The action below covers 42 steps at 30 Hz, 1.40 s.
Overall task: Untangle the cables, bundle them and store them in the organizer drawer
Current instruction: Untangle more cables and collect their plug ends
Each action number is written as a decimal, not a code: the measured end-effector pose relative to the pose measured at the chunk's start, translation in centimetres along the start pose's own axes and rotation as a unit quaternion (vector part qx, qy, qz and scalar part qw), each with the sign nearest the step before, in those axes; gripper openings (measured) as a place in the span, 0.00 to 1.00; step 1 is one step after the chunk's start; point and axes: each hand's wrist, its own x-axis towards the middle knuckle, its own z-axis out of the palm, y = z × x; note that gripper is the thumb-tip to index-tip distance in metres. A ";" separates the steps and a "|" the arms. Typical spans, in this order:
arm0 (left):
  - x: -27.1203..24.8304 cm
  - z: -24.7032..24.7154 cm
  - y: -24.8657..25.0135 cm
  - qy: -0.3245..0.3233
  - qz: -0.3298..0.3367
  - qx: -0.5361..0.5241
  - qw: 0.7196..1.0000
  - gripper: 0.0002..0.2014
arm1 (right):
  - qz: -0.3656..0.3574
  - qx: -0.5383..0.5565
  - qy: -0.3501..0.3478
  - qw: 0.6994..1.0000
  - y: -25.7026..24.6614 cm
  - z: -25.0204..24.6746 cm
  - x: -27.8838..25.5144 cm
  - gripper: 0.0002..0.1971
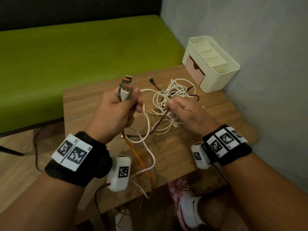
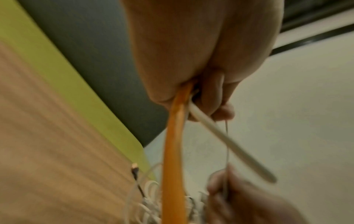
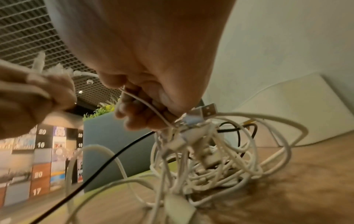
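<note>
1. Pulling harder on the cable tangle (image 1: 170, 100) is the main risk: with the left hand (image 1: 115, 112) and the right hand (image 1: 185, 112) drawing apart, loops between the two grips could cinch into tighter knots instead of slipping free.
2. Plugs could snag inside the loops just below the right grip, where a USB plug (image 3: 207, 111) sits against the fingers; forcing one through may strain its cable.
3. The left grip is a fist closed round several plug ends (image 1: 125, 87), with an orange cable (image 2: 173, 151) and a white cable (image 2: 226, 141) trailing beneath it; loosening it would drop the ends that are sorted.
4. The right grip pinches a thin white strand at the top of the heap.
5. The tangle is mostly white cables with some black, resting on the wooden surface (image 1: 220, 114) under and beyond the right grip.
6. Beyond both grips stands the organizer (image 1: 221, 75), its pink drawer (image 1: 195, 70) partly open.
</note>
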 end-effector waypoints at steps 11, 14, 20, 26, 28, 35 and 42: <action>0.3 1.3 -1.6 -0.026 0.016 0.325 0.945 0.11 | -0.119 -0.063 0.025 0.991 -1.4 1.2 0.5 0.14; 0.1 1.7 -1.5 -0.059 0.035 0.337 0.939 0.10 | -0.138 -0.031 0.045 0.989 -1.7 1.0 0.5 0.14; -0.4 1.1 -0.2 -0.068 0.010 0.007 0.998 0.14 | -0.102 -0.026 0.006 0.994 -0.5 0.6 0.6 0.14; 0.4 -0.7 -0.7 -0.029 -0.071 0.036 0.996 0.16 | -0.042 0.035 0.015 0.998 0.8 -0.3 0.8 0.11; 0.7 -1.0 -1.0 -0.004 -0.084 0.084 0.993 0.16 | -0.051 0.069 0.004 0.996 0.6 -0.2 0.9 0.09; 0.5 -0.3 -1.6 0.086 0.002 0.304 0.949 0.10 | -0.090 -0.101 0.008 0.991 0.8 1.2 1.0 0.08; 0.6 1.6 -1.8 -0.036 0.024 0.473 0.880 0.16 | -0.138 -0.146 0.046 0.979 -0.4 2.3 0.8 0.13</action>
